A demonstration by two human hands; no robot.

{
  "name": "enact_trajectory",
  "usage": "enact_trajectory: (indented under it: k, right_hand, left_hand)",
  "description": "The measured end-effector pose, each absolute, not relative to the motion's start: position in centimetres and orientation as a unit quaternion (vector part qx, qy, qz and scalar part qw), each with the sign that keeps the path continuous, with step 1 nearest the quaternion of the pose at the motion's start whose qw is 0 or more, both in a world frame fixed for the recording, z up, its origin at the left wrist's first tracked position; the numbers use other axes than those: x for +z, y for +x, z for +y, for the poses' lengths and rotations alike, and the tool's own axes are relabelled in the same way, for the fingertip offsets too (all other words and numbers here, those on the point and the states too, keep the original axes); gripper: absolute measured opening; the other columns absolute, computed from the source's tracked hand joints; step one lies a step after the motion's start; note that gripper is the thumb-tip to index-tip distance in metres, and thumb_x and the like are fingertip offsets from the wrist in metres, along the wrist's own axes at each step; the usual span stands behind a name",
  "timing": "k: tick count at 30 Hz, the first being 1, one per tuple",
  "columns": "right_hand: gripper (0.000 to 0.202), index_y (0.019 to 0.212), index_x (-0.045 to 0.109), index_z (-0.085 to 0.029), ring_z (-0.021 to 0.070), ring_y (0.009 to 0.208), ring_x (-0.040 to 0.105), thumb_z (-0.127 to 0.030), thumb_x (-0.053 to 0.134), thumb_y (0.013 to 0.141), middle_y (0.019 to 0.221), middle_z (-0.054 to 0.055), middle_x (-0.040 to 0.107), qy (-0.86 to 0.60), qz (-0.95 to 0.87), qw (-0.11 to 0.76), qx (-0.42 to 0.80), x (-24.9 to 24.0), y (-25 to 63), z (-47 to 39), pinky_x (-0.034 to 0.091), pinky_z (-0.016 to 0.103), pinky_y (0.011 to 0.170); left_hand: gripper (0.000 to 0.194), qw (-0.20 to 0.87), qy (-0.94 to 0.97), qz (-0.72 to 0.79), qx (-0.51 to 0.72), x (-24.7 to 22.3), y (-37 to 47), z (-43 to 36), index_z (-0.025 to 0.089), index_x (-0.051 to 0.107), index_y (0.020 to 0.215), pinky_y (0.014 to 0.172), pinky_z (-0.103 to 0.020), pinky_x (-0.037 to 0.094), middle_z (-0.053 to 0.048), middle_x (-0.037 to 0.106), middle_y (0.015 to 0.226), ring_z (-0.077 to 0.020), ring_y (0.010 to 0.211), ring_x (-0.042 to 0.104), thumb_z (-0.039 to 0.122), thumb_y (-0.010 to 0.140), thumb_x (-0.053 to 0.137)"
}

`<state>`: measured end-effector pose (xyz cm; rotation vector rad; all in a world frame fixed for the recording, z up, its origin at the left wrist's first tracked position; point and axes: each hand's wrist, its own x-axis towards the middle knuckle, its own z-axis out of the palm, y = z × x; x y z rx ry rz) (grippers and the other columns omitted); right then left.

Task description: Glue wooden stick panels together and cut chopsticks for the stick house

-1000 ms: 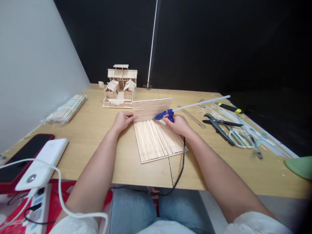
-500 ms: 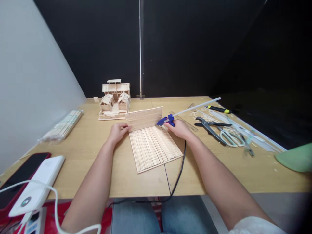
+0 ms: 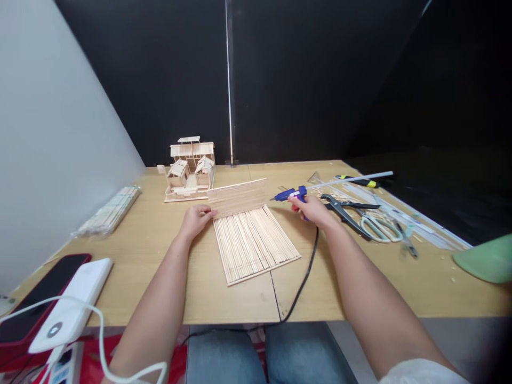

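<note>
The left hand point(image 3: 195, 221) pinches the left end of the upright panel point(image 3: 238, 198) low down between thumb and fingers. If that pinch slackens or twists, the panel could lean or slide off line, since nothing visible props its right end; I cannot tell whether its seam is fixed. The flat panel point(image 3: 258, 248) lies on the table point(image 3: 224, 304) in front of it and could shift if pushed. Farther right, the right hand point(image 3: 314, 210) is wrapped round the glue gun's handle. The glue gun point(image 3: 291, 194) points its nozzle at the upright panel, clear of it; a careless swing could knock that free end or drip glue. Its cord point(image 3: 308, 272) hangs over the table edge and might snag.

As for looks, the upright panel is pale, thin wood, its sticks running lengthwise, standing along the flat panel's far edge. The flat one's sticks run front to back, with dark gaps between some.
</note>
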<state>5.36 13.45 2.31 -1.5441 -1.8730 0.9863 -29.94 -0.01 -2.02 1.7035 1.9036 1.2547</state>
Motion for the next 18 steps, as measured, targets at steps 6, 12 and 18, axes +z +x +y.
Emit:
enact_trajectory:
  k: [6,12,18]
  right_hand:
    - [0.034,0.067,0.055,-0.015,0.0077,0.04,0.048,-0.036,0.055,0.094,0.054,0.0,0.055,-0.545,-0.574,0.296,0.534,1.7,6.0,13.6,0.04,0.019,0.037]
    - [0.02,0.079,0.055,-0.016,0.0136,0.048,0.062,-0.031,0.057,0.092,0.056,0.0,0.058,-0.6,-0.574,0.282,0.481,0.3,5.9,14.2,0.054,0.025,0.048]
    - [0.039,0.079,0.066,-0.014,0.0227,0.047,0.063,-0.05,0.054,0.089,0.054,0.011,0.065,-0.668,-0.669,0.13,0.3,1.1,6.0,14.5,0.054,0.035,0.052]
  left_hand:
    - [0.03,0.119,0.598,0.667,0.429,-2.0,-29.8,-0.1,0.019,0.07,0.074,0.079,-0.032,0.047,-0.007,0.073,0.081,-0.0224,0.08,0.065,0.048,0.076,0.062]
    - [0.03,0.099,0.62,0.66,0.414,-2.1,-30.1,0.0,0.02,0.065,0.067,0.075,-0.031,0.045,-0.005,0.069,0.075,-0.021,0.075,0.063,0.048,0.078,0.061]
    - [0.031,0.097,0.627,0.662,0.399,-1.7,-29.9,0.0,0.02,0.062,0.064,0.072,-0.03,0.045,-0.004,0.067,0.072,-0.0197,0.072,0.061,0.046,0.08,0.059]
